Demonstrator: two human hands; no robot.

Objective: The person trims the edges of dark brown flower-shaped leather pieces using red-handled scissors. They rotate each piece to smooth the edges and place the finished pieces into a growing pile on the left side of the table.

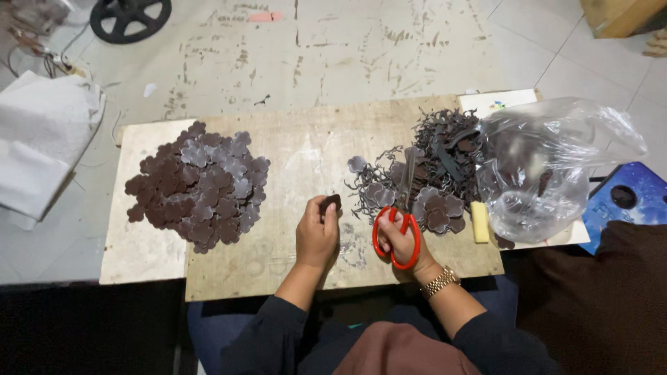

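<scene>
Left hand pinching brown piece, scissors beside

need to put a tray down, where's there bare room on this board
The widest bare patch of the wooden board lies between the left pile of brown flower-shaped pieces and the tangle of trimmings. A pale strip below the left pile is free too. The right end is crowded: trimmings, a yellow block, a plastic bag, plus both hands with red scissors.
</scene>
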